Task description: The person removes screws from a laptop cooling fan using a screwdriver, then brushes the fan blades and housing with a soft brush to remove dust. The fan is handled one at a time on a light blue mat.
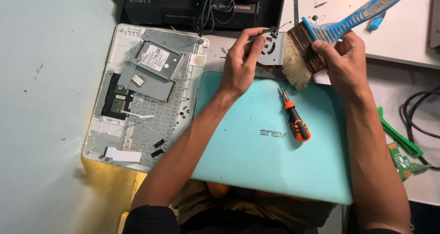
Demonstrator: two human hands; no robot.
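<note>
The left hand (pixel 238 69) is holding a small grey metal fan (pixel 271 48) up above the far edge of a turquoise laptop lid (pixel 270 156). Its grip is closing on the fan's left edge, thumb on the near face and fingers curling over the top, so the fan is sitting to the right of the palm with its flat face turned toward the camera.

The right hand (pixel 341 62) is wrapping shut around the brown ferrule of a brush (pixel 316 39). The brush's long axis is running from upper right, where the blue handle is pointing away over the white bench (pixel 403 37), down to lower left, where the pale bristles are meeting the fan's right edge. So the fan is lying just left of the right grip, between the two hands, and the bristles seem to be touching it, though the overlap makes the exact contact hard to judge.

An orange and black screwdriver (pixel 295 119) is lying loose on the lid, below both hands and nearer the right forearm. To the left, an opened white laptop base (pixel 137 101) with a drive is resting well apart from both hands. Green pry tools (pixel 398 137) and a small circuit board (pixel 403 160) are lying at the right.
</note>
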